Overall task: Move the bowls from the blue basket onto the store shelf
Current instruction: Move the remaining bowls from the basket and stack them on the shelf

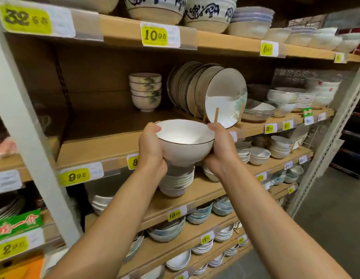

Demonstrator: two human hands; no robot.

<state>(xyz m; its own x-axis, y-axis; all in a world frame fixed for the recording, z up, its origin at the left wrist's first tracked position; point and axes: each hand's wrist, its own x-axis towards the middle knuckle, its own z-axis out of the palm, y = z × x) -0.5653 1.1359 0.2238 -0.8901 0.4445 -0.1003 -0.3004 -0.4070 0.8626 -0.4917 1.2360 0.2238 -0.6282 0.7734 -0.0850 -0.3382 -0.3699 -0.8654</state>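
Observation:
A stack of white bowls [183, 146] with thin dark rims is held up in front of the wooden store shelf [98, 146]. My left hand [150, 150] grips the stack's left side, thumb at the top bowl's rim. My right hand [219, 150] grips its right side. The lower bowls of the stack [177, 182] hang below my hands. On the shelf behind stands a stack of matching small bowls [145, 91]. The blue basket is out of view.
A rack of upright plates [211, 93] stands just right of the bare shelf patch. More bowls and plates fill the shelves above, below and to the right. A grey upright post [32, 137] stands at the left. Yellow price tags line the shelf edges.

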